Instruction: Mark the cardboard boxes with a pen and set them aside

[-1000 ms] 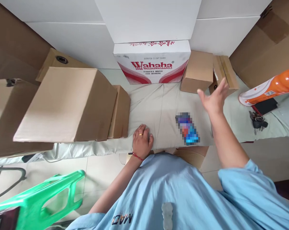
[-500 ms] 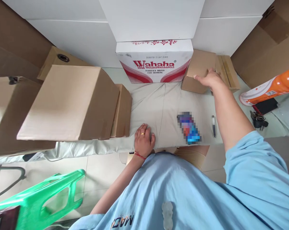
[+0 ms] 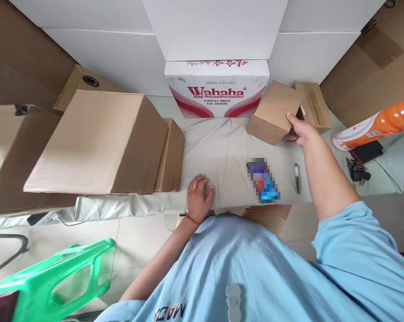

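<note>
My right hand (image 3: 300,129) is at the right side of a small brown carton (image 3: 275,109), thumb on its top edge and the other fingers low at its side, gripping it. The carton sits turned at an angle, its front corner towards me. My left hand (image 3: 199,197) rests on the cloth-covered table (image 3: 215,156) near the front edge, fingers loosely spread and nothing in them. A phone with a blurred screen (image 3: 264,180) and a pen (image 3: 296,179) lie between my hands.
Behind stands a white and red Wahaha box (image 3: 217,96). Another brown box (image 3: 314,105), an orange bottle (image 3: 376,125) and keys (image 3: 358,171) are at the right. Large cartons (image 3: 88,143) fill the left. A green stool (image 3: 54,273) stands below left.
The small carton has turned and come forward, apart from the box on its right. My right hand has moved from its top to its right side. My left hand stays on the table.
</note>
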A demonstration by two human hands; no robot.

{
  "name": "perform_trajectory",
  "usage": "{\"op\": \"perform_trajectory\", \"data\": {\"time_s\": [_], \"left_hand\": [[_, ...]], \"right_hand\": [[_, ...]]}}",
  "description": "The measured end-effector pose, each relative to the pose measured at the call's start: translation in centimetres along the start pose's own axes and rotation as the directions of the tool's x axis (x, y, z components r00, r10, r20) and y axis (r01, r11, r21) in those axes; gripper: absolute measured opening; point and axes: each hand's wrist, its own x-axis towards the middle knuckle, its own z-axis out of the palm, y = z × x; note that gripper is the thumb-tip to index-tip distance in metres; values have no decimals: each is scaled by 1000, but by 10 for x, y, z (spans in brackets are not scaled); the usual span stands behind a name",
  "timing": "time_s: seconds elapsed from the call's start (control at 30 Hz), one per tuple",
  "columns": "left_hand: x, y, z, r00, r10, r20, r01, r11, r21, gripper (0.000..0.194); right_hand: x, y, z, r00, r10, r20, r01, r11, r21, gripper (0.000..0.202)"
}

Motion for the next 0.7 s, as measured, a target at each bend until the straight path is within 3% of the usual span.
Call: {"op": "perform_trajectory", "data": {"time_s": [0.07, 0.13, 0.2, 0.3, 0.4, 0.47, 0.53, 0.63, 0.7], "left_hand": [[14, 6, 0, 1000, -8, 8, 9, 998, -65, 27], [41, 15, 8, 999, -2, 43, 8, 988, -154, 35], [80, 26, 27, 996, 11, 85, 11, 966, -257, 47], [146, 50, 72, 991, 17, 129, 37, 914, -403, 65], [188, 82, 116, 979, 47, 199, 63, 854, -516, 72], [193, 103, 131, 963, 97, 250, 63, 825, -561, 72], [182, 118, 130, 951, 179, 254, 4, 810, -586, 70], [149, 128, 98, 913, 378, 154, -220, 775, -593, 74], [124, 125, 64, 917, 393, 71, -275, 750, -601, 74]], "right_hand": [[-10, 8, 9, 971, 212, 109, -231, 949, 213, 53], [-20, 15, 15, 925, 337, 173, -379, 824, 421, 53], [-29, 22, 19, 922, 351, 161, -380, 755, 535, 51], [-44, 29, 22, 918, 359, 167, -386, 717, 580, 49], [-62, 34, 21, 912, 352, 213, -405, 684, 607, 50], [-75, 36, 20, 911, 343, 230, -405, 629, 664, 52], [-91, 36, 19, 929, 309, 205, -355, 576, 736, 54], [-120, 28, 22, 977, 171, 130, -206, 569, 797, 59], [-147, 17, 31, 990, 40, 139, -134, 617, 776, 66]]}}
